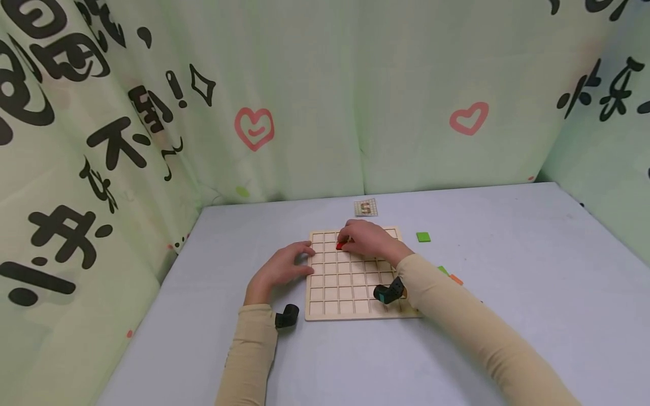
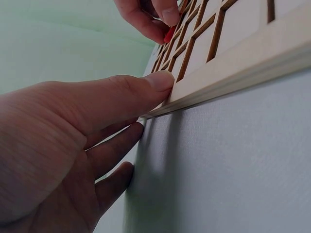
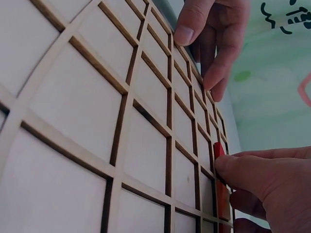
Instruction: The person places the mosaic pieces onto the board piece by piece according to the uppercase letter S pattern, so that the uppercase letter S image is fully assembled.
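1. The right hand [image 1: 373, 243] pinches a small red square tile [image 1: 339, 246] in its fingers [image 3: 252, 171], seemingly seating it in a far-row cell of the pale wooden grid board [image 1: 350, 293].
2. The left hand [image 1: 279, 269], fingers straight, presses the board's left edge, steadying it on the grey surface [image 1: 508, 270].

I see open counter [image 1: 508, 270] right of the grid board [image 1: 350, 293] and in front of it. My left hand [image 1: 281, 269] blocks the board's left edge; my right hand [image 1: 370, 241] and forearm cover its far rows and right side. Curtain [image 1: 325, 96] walls close the back and sides. A green tile [image 1: 423, 237] and small card [image 1: 365, 207] lie just past the board.
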The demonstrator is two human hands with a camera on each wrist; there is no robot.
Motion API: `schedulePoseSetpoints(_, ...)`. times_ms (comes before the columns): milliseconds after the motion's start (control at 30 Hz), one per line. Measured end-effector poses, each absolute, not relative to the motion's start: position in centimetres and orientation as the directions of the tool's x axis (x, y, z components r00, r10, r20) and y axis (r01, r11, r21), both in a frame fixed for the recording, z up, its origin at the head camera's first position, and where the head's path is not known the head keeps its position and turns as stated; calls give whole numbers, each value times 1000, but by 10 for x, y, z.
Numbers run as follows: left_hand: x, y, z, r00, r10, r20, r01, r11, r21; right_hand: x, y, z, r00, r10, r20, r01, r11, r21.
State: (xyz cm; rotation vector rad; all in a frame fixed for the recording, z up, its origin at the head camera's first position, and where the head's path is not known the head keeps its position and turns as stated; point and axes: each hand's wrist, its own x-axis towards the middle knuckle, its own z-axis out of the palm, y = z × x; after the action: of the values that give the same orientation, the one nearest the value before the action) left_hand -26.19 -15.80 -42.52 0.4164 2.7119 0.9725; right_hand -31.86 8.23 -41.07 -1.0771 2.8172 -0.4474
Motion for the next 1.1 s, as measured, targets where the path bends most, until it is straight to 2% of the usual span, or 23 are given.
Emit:
schedulePoseSetpoints(367,-262,-159,-425,-931,348,-110,197,732,652,-320,85,-409,-758,-652,-16,-606,713,-353)
schedulePoseSetpoints(833,-261,-158,-424,-930,351,-108,202,735,648,-319,88,-410,-741,-671,18,-630,686,-365)
schedulePoseSetpoints(1100,-261,-157,-425,-933,342,-114,196,747,635,-316,97,-414,-783,-617,78,-588,693,-417)
